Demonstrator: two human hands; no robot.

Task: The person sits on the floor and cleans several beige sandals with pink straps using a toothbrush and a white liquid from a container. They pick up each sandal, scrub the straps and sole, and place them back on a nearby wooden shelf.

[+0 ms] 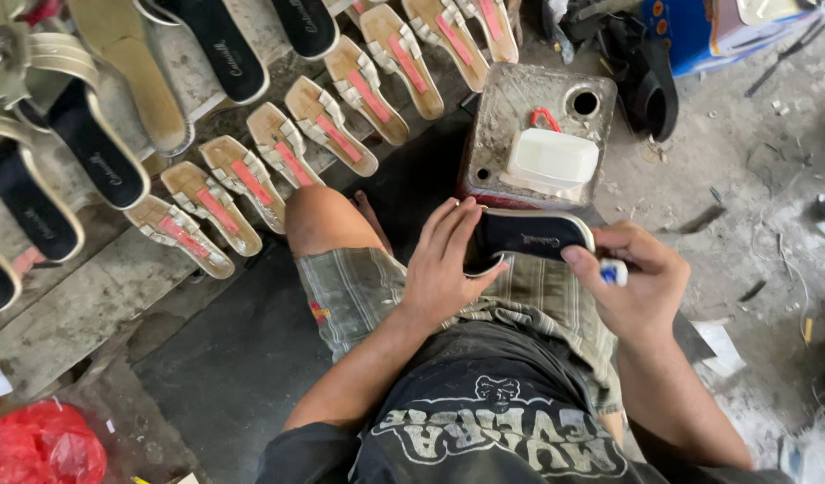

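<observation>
Head view: the left hand (444, 269) lies with fingers spread and curled over the near end of a black sandal sole (531, 237), gripping it above the lap. The right hand (629, 285) is closed around a small white and blue tool (613, 272), its thumb touching the sole's far end. Just beyond the sole stands a dirty metal can (520, 112) with a white plastic tub (552, 161) on top. To the left, a row of tan sandals (278, 148) with red strips lies on a concrete ledge (72, 309) — black soles (94, 143) beside them.
</observation>
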